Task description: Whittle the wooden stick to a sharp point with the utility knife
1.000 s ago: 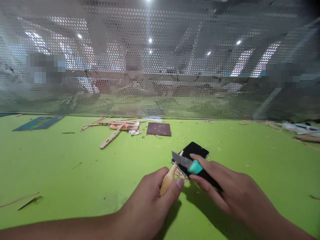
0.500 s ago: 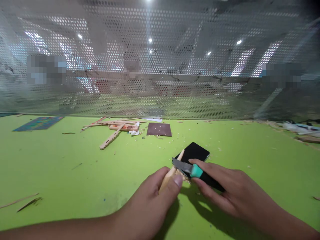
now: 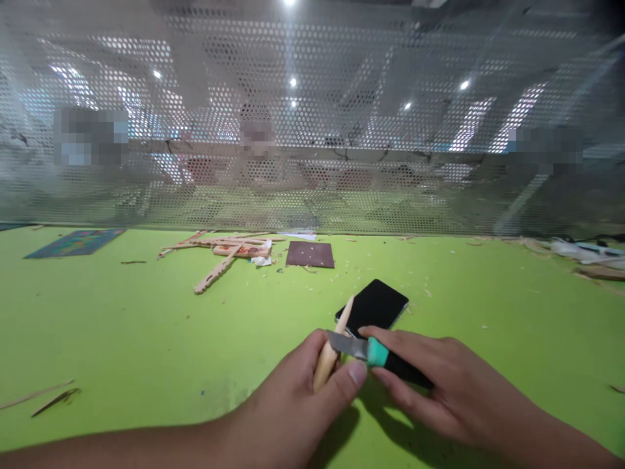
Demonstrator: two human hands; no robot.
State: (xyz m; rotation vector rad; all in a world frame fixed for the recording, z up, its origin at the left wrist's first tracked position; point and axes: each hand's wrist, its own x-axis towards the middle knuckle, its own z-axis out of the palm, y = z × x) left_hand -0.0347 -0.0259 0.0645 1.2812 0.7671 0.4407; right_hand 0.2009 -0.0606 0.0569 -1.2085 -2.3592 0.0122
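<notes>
Closed around the lower part of a pale wooden stick (image 3: pixel 326 366) is my left hand (image 3: pixel 297 394); the stick's tapered tip points up and away. My right hand (image 3: pixel 452 381) grips a carving knife (image 3: pixel 403 368) by its black handle with a teal collar. The grey blade lies across the stick just above my left fingers, and my left thumb is near the collar. Behind the stick tip a black smartphone (image 3: pixel 378 303) lies flat on the table, its near edge partly hidden by my hands.
The green table (image 3: pixel 146 352) carries scattered wood shavings. A brown sandpaper square (image 3: pixel 310 254) lies farther back, left of it a pile of carved wooden sticks (image 3: pixel 217 267). A patterned sheet (image 3: pixel 75 242) is at the far left. A perforated metal screen (image 3: pixel 312 189) borders the back.
The knife blade has moved down the stick toward my left hand. Curled shavings seen beside the blade earlier no longer show there. My left thumb has shifted slightly right.
</notes>
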